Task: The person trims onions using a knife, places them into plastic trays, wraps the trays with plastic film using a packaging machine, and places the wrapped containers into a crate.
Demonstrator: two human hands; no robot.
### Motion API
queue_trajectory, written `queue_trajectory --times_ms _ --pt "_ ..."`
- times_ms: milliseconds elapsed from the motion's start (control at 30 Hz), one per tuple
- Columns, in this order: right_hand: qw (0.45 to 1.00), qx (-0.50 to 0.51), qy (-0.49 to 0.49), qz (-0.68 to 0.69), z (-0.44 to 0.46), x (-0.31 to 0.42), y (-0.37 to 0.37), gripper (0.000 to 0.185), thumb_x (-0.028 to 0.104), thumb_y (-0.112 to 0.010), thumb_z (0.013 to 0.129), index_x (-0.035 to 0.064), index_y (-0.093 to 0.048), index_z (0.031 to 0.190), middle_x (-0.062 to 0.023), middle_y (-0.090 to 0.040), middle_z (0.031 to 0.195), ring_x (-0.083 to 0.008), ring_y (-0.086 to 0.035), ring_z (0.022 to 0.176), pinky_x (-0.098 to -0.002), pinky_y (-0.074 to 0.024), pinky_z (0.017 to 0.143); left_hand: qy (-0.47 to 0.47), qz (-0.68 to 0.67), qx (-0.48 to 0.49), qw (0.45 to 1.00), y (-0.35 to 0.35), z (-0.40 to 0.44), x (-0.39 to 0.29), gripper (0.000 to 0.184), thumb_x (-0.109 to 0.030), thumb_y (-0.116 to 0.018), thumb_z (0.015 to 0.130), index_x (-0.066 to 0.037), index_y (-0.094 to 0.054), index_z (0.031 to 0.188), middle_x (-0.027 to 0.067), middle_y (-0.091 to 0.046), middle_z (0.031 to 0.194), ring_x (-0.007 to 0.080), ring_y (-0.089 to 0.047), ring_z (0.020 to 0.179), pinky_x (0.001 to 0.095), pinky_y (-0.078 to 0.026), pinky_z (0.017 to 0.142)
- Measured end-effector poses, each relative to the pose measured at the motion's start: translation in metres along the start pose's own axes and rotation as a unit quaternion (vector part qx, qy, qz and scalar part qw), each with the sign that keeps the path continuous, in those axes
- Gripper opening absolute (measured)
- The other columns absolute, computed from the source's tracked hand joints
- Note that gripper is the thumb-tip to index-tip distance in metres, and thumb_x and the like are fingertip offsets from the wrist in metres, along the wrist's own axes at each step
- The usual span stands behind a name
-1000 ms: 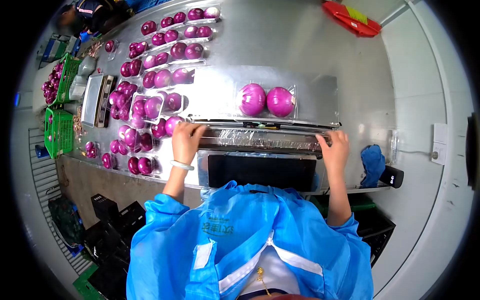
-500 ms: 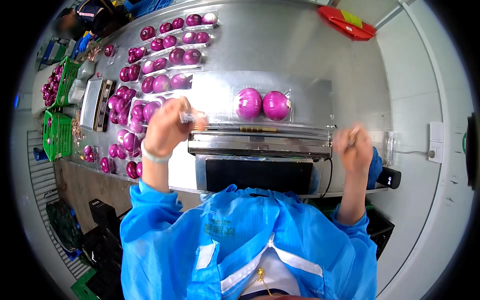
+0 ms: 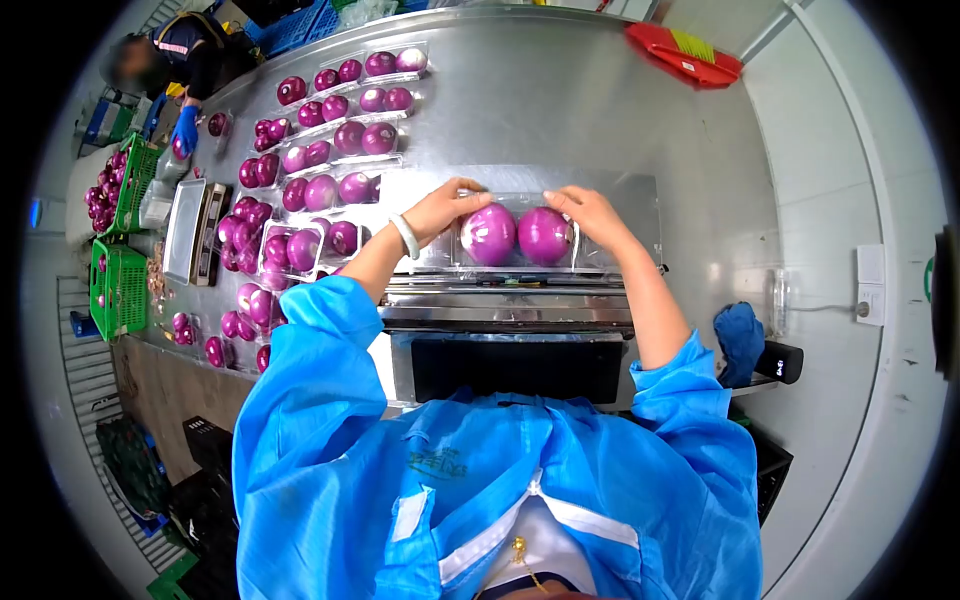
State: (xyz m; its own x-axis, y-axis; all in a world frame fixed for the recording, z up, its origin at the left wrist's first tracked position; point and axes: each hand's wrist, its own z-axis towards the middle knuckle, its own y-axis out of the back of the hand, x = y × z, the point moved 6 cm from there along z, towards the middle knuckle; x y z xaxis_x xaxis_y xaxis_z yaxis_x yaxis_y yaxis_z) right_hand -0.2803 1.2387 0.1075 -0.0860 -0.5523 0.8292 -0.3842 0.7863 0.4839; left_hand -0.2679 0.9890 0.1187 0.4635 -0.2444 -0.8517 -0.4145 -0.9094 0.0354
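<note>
Two peeled-looking purple onions (image 3: 545,236) sit side by side in a clear plastic tray (image 3: 518,262) on the metal top of a wrapping machine (image 3: 505,312). At the tray's far left corner, my left hand (image 3: 450,208), with a pale bracelet at its wrist, has thumb and fingers closed on the rim. My right hand (image 3: 590,214) grips the far right corner in the same way. Whether a sheet of film lies between my fingers and the tray is hard to make out.
Rows of trayed onions (image 3: 322,192) cover the table's left part. Beyond them are a scale (image 3: 192,232), green crates (image 3: 118,288) and a co-worker with a blue-gloved hand (image 3: 185,130). A red object (image 3: 685,55) lies back right; a blue cloth (image 3: 738,340) and black device (image 3: 778,362) are front right.
Both my hands have come inward from either side of the machine and taken hold of the tray's far corners. The tray with the onions has shifted slightly left and nearer to me.
</note>
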Motion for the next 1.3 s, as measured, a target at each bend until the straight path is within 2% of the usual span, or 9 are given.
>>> queue_trajectory --times_ms 100,233,400,500,667,800,967,1100,1300 --pt "0.991 0.115 -0.016 0.060 -0.018 0.009 -0.006 0.061 0.057 -0.058 0.092 0.0020 -0.065 0.118 -0.0191 -0.069 0.098 -0.0339 -0.065 0.096 -0.0403 -0.0489 0.089 0.034 -0.007 0.111 0.993 -0.007 -0.014 0.005 0.060 -0.044 -0.069 0.092 0.001 -0.058 0.130 0.0061 -0.064 0.105 0.0098 -0.054 0.088 0.0247 -0.043 0.075" --pt "0.991 -0.045 0.124 -0.023 -0.047 0.024 -0.002 0.069 0.063 -0.055 0.092 -0.0024 -0.069 0.109 -0.0192 -0.070 0.103 -0.0294 -0.065 0.099 -0.0380 -0.0473 0.093 -0.122 0.131 -0.037 0.983 -0.009 -0.041 0.006 0.077 -0.063 -0.056 0.092 0.010 -0.065 0.117 0.0149 -0.067 0.095 0.0167 -0.059 0.087 0.0290 -0.048 0.078" --pt "0.974 0.119 -0.134 0.136 -0.107 0.033 -0.014 0.068 0.063 -0.048 0.095 -0.0026 -0.065 0.087 -0.0102 -0.064 0.079 -0.0195 -0.060 0.081 -0.0357 -0.0487 0.079 0.076 -0.008 -0.055 0.996 -0.034 -0.107 0.017 0.071 -0.074 -0.040 0.093 -0.012 -0.056 0.063 -0.0009 -0.045 0.055 0.0088 -0.037 0.047 0.0271 -0.026 0.044" --pt "0.990 0.083 0.016 0.111 -0.170 0.058 -0.022 0.064 0.058 -0.045 0.099 -0.0024 -0.065 0.091 -0.0146 -0.067 0.082 -0.0223 -0.063 0.081 -0.0367 -0.0487 0.081 0.102 0.001 -0.019 0.995 -0.061 -0.160 0.037 0.070 -0.073 -0.042 0.093 -0.012 -0.056 0.063 -0.0016 -0.047 0.055 0.0075 -0.039 0.044 0.0232 -0.025 0.041" --pt "0.990 0.118 -0.071 0.020 -0.221 0.003 -0.067 0.063 0.056 -0.045 0.099 -0.0014 -0.067 0.114 -0.0248 -0.069 0.101 -0.0367 -0.067 0.098 -0.0413 -0.0488 0.089 0.020 0.123 -0.067 0.990 -0.089 -0.166 0.134 0.070 -0.059 -0.049 0.097 0.008 -0.068 0.085 0.0197 -0.065 0.072 0.0222 -0.062 0.077 0.0420 -0.048 0.078" --pt "0.992 0.051 -0.053 0.099 -0.222 -0.061 -0.099 0.057 0.052 -0.057 0.095 -0.0024 -0.069 0.109 -0.0172 -0.070 0.084 -0.0250 -0.068 0.076 -0.0362 -0.0520 0.073 -0.114 0.373 -0.157 0.907 -0.099 -0.169 0.127 0.048 -0.042 -0.057 0.096 0.002 -0.069 0.081 0.0268 -0.065 0.076 0.0456 -0.063 0.074 0.0500 -0.048 0.067" --pt "0.950 -0.100 -0.102 0.278 -0.268 -0.087 -0.090 0.043 0.029 -0.069 0.093 0.0002 -0.059 0.123 -0.0035 -0.060 0.074 -0.0078 -0.053 0.062 -0.0253 -0.0404 0.054 -0.121 0.090 -0.225 0.963 -0.082 -0.194 0.153 0.022 -0.016 -0.070 0.092 -0.004 -0.056 0.103 -0.0003 -0.048 0.059 0.0089 -0.045 0.051 0.0269 -0.034 0.047" --pt "0.874 -0.217 -0.097 0.424 -0.283 -0.076 -0.110 0.019 0.016 -0.059 0.099 0.0062 -0.053 0.114 0.0032 -0.047 0.075 -0.0029 -0.038 0.055 -0.0222 -0.0293 0.046 -0.152 -0.179 -0.202 0.951 -0.101 -0.204 0.177 0.018 -0.006 -0.058 0.098 -0.006 -0.042 0.107 -0.0022 -0.044 0.072 0.0050 -0.040 0.054 0.0228 -0.034 0.046" --pt "0.828 -0.441 -0.084 0.336 -0.380 -0.091 -0.086 0.018 0.007 -0.058 0.099 0.0035 -0.049 0.115 0.0023 -0.050 0.067 -0.0023 -0.040 0.055 -0.0211 -0.0302 0.049 -0.212 0.082 -0.265 0.937 -0.080 -0.198 0.175 0.019 -0.003 -0.061 0.096 -0.005 -0.044 0.104 0.0011 -0.045 0.067 0.0084 -0.045 0.056 0.0276 -0.039 0.049"
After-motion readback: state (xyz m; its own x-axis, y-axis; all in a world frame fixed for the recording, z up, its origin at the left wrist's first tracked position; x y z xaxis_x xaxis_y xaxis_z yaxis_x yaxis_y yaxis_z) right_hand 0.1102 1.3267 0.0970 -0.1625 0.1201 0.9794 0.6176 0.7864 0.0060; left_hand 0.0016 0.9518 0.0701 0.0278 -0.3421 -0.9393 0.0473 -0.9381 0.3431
